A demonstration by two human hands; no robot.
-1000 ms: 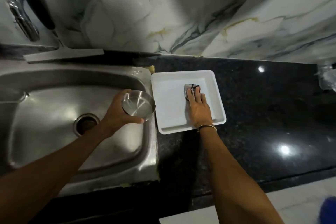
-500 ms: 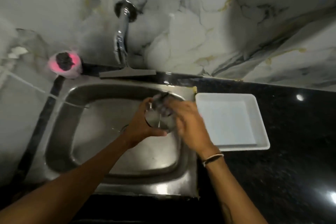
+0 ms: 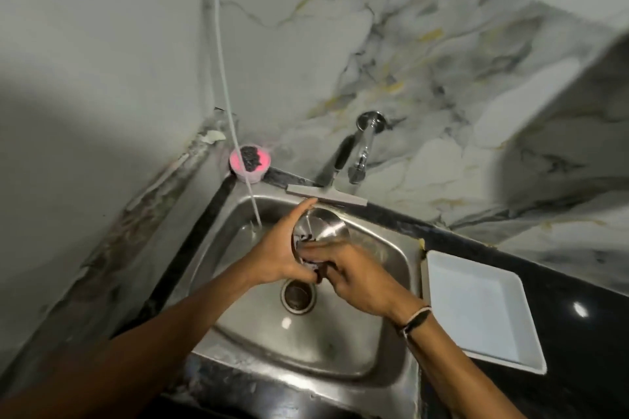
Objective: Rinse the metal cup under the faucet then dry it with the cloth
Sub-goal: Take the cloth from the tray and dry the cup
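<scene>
**Metal cup gripped over the sink, cloth pressed to its rim**

Counter (image 3: 585,333) of dark speckled stone runs off beyond the right hand, carrying a white tray (image 3: 483,313) just outside that wrist. Under both hands lies the steel sink (image 3: 306,343), its drain (image 3: 298,296) directly below the knuckles. Beyond the fingertips, the faucet (image 3: 364,150) juts from the marble wall. The left hand (image 3: 282,255) wraps around the metal cup (image 3: 323,228), tilted with its mouth showing. The right hand (image 3: 354,279) clenches a dark patterned cloth (image 3: 308,258) against the cup's lower edge.
</scene>
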